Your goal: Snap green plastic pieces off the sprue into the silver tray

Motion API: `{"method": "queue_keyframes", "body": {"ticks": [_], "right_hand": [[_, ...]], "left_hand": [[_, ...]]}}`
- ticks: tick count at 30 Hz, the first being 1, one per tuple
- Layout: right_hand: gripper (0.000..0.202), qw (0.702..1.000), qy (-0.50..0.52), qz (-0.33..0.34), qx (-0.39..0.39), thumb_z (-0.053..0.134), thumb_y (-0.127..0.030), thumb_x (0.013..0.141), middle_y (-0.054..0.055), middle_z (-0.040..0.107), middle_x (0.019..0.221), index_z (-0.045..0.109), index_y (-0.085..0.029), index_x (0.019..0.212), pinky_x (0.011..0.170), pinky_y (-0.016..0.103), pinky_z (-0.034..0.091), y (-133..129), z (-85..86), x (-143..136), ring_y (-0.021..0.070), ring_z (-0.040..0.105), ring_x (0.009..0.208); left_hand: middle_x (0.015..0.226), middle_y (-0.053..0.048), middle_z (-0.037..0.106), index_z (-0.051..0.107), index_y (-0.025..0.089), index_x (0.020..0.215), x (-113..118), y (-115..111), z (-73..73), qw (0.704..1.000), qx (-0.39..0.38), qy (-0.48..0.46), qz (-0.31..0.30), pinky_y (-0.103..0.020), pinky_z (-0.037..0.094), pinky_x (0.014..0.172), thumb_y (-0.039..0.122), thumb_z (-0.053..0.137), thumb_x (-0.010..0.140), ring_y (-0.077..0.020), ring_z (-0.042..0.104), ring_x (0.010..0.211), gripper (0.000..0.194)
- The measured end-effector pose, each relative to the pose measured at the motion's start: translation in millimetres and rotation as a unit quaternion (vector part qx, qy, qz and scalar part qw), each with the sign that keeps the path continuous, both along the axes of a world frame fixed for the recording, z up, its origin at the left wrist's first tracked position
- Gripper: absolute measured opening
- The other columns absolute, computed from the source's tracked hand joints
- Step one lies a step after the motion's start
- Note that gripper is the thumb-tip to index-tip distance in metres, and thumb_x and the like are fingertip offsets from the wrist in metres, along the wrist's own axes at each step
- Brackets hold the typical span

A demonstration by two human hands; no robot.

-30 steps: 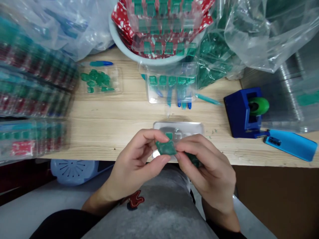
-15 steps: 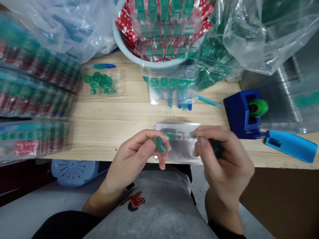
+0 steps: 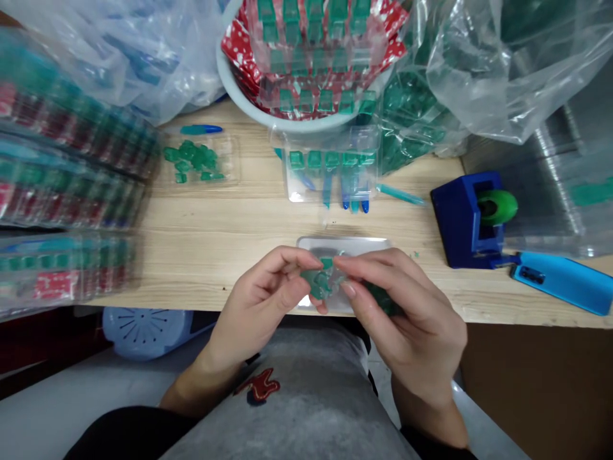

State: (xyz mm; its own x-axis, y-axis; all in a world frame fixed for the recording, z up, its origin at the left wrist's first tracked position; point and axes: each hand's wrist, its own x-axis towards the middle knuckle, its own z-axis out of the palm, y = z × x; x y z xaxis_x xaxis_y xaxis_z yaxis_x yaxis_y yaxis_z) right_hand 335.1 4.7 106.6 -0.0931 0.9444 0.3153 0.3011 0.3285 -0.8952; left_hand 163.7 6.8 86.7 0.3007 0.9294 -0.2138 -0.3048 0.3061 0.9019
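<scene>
A translucent green piece (image 3: pixel 320 283) is pinched between the thumb and fingers of my left hand (image 3: pixel 265 294). My right hand (image 3: pixel 407 306) has its thumb and index finger at the right side of this piece, and darker green pieces (image 3: pixel 380 298) are tucked under its curled fingers. Both hands are over a clear plastic tray (image 3: pixel 354 243) at the table's front edge, and they hide most of it. Behind them lies another clear tray (image 3: pixel 292 186) with a row of green cubes (image 3: pixel 332 160).
Loose green pieces (image 3: pixel 191 156) lie in a tray at left, near stacked filled packs (image 3: pixel 62 204). A basin (image 3: pixel 268 119) with red dotted packets stands at the back. A blue tape dispenser (image 3: pixel 454 223) and a blue phone-like object (image 3: pixel 565 281) are at right.
My right hand has moved left, and its fingertips now meet the green piece in my left hand. Small green bits now show on the table left of the tape dispenser.
</scene>
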Motion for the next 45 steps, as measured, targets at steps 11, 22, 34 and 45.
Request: {"method": "queue_keyframes", "body": {"ticks": [11,22,34,45], "right_hand": [[0.024,0.993,-0.005,-0.067,-0.094,0.062,-0.009,0.090,-0.003,0.063,0.082,0.071,-0.028,0.101,0.062,0.020,0.045,-10.0,-24.7,19.4,0.0071,0.056,0.070],[0.012,0.990,0.040,-0.045,-0.128,0.064,-0.014,0.089,-0.004,0.064,0.081,0.067,-0.025,0.093,0.058,0.019,0.045,-5.2,-21.0,9.4,0.0059,0.057,0.066],[0.034,0.997,-0.051,-0.017,0.048,0.059,-0.002,0.088,0.002,0.068,0.101,0.064,-0.021,0.116,0.077,0.022,0.053,3.9,-17.2,-14.0,0.0095,0.063,0.090],[0.017,0.976,-0.197,0.030,0.084,0.056,-0.007,0.088,0.002,0.067,0.084,0.058,-0.018,0.100,0.065,0.022,0.052,-13.4,-30.9,-4.4,0.0111,0.063,0.073]], "left_hand": [[0.082,0.000,0.062,0.058,0.022,0.085,-134.1,131.2,-77.5,0.793,0.211,0.426,0.381,-0.029,0.050,0.073,0.028,0.073,0.079,-0.0158,0.063,0.078,0.017],[0.091,-0.001,0.066,0.066,0.022,0.103,-73.8,83.7,-47.9,0.864,0.286,0.334,0.243,-0.033,0.054,0.080,0.038,0.074,0.081,-0.0147,0.064,0.084,0.029],[0.106,-0.002,0.066,0.056,0.028,0.123,-25.2,21.6,-4.8,0.900,0.355,0.251,0.011,-0.031,0.050,0.085,0.012,0.067,0.087,-0.0160,0.060,0.098,0.041],[0.090,-0.002,0.067,0.058,0.028,0.111,-18.4,9.4,5.5,0.858,0.370,0.342,-0.102,-0.032,0.052,0.070,0.007,0.057,0.085,-0.0188,0.063,0.084,0.033]]}}
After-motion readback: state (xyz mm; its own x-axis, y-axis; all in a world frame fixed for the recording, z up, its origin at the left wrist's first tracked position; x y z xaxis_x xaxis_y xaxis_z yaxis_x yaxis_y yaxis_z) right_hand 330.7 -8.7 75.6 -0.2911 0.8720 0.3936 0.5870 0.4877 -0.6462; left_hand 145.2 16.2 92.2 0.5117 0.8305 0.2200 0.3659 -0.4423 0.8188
